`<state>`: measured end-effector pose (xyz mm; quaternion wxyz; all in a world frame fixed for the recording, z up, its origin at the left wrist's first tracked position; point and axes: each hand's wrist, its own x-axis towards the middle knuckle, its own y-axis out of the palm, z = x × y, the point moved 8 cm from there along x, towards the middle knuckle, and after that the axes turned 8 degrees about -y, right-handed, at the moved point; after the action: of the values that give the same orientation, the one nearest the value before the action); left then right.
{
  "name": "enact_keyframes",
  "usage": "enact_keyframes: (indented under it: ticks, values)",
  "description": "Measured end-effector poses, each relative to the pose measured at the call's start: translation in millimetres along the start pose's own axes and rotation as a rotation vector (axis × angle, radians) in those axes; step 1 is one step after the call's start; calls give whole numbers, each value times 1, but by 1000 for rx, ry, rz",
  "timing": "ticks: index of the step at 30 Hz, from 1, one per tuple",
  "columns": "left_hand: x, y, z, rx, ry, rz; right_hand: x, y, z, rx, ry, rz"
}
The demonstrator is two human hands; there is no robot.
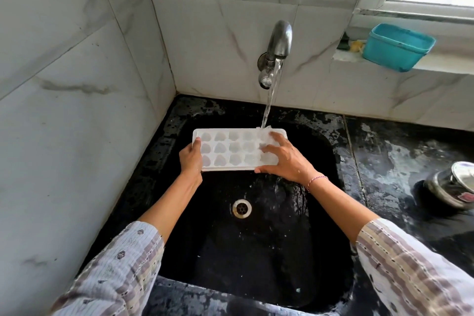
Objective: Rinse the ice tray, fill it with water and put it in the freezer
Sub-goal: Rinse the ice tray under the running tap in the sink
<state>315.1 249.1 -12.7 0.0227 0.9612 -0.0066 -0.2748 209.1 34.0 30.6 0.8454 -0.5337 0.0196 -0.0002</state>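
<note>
A white ice tray (230, 149) with heart-shaped cells hangs level over the black sink (331, 159). My left hand (191, 159) grips its left end, thumb on top. My right hand (284, 159) lies over the tray's right end, fingers spread on the cells and thumb along the near edge. Water runs from the metal tap (278, 41) on the back wall and lands on the tray's far right corner, by my right fingertips. It spills off into the sink below my right hand.
The sink drain (242, 208) lies below the tray. Tiled walls close in the left and back. A teal plastic tub (397, 46) stands on the window ledge at the right. A steel pot (454, 187) sits on the wet black counter (400, 156) to the right.
</note>
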Motion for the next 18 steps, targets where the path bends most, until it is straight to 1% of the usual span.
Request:
enact_keyframes:
  ticks: [1,3,6,8,10,13,15,18]
  values:
    - [0,1,1,1,-2,-2,-1,-3,-1,-29,-12,-19]
    - [-1,5,-1,10,-1,7,-1,-4,-4,-123,-22,3]
    - [-2,8,-4,27,15,9,4,3,-9,-229,1,130]
    - [-3,7,-4,29,15,-5,6,6,-10,-210,10,178]
    - [-3,6,-4,26,11,-17,7,6,-8,-150,-10,148]
    - [-5,7,-5,10,9,-13,8,-4,-8,-66,-57,19]
    - [-4,10,-5,18,9,9,9,-7,-11,-75,-56,30]
    - [0,14,-6,-3,8,20,15,-11,-11,-209,-72,103]
